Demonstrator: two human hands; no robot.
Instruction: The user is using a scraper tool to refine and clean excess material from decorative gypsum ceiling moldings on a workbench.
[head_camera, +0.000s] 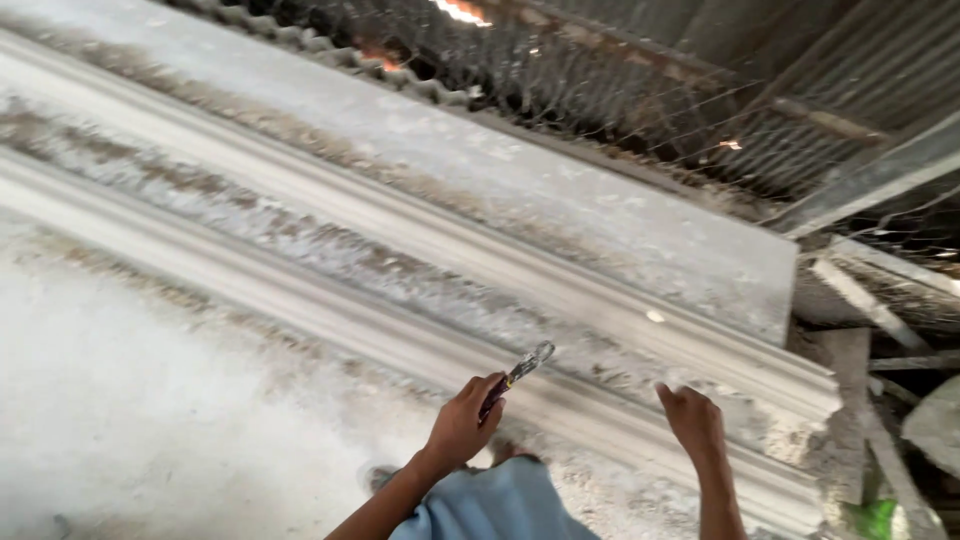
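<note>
My left hand (462, 430) is clenched around the dark handle of a small scraping tool (520, 372), whose pale, plaster-crusted blade points toward one o'clock and hangs just above the long moulded cornice (420, 290). That cornice runs across the whole view from ten o'clock down to four o'clock, its ridges and grooves caked grey-white. I judge the work goes best if I keep the blade low and flat to the groove, draw along the run of the profile rather than across it, and press lightly so the edges of the ridges do not chip. My right hand (692, 420), at five o'clock, rests on the lower ridge with its fingers (668, 396) loosely curled and holding nothing; it steadies the piece well there, kept clear of the blade's path. The surface (140, 420) at eight o'clock is dusty white, with brown stains nearer the cornice. From twelve to three o'clock hang wire mesh (620, 90) and corrugated sheeting (880, 70), with scrap boards (870, 300) stacked at three o'clock.
</note>
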